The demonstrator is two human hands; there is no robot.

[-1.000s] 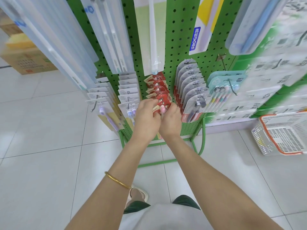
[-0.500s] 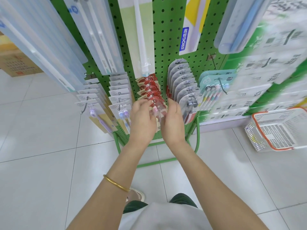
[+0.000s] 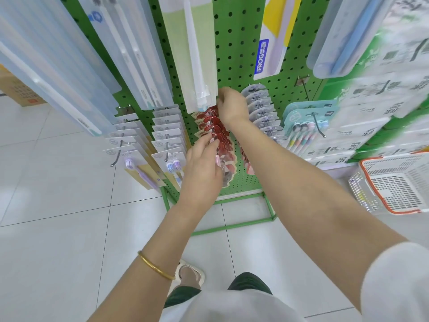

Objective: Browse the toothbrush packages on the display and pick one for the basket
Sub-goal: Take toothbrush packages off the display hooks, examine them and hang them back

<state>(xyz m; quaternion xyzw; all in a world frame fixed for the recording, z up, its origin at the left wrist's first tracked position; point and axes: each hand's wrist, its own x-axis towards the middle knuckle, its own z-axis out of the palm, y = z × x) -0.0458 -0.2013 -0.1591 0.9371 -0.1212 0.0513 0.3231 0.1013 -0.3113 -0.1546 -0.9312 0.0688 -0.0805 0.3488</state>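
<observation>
A row of red-carded toothbrush packages (image 3: 212,123) hangs on one hook of the green pegboard display (image 3: 234,54). My left hand (image 3: 202,163) holds the front red package by its top edge, fingers curled over it. My right hand (image 3: 231,105) is at the back of the same row, against the board, fingers curled round the rearmost packages. The white basket with an orange rim (image 3: 394,182) stands on the floor at the right.
White-carded packages (image 3: 167,138) and a second white row (image 3: 125,140) hang to the left, grey-carded ones (image 3: 262,108) and a teal multi-pack (image 3: 306,122) to the right. Long clear packs (image 3: 130,49) hang above. A cardboard box (image 3: 21,94) sits far left on the tiled floor.
My right hand has moved from the front package up to the back of the red row. My left hand stays on the front package. The view has come closer to the display.
</observation>
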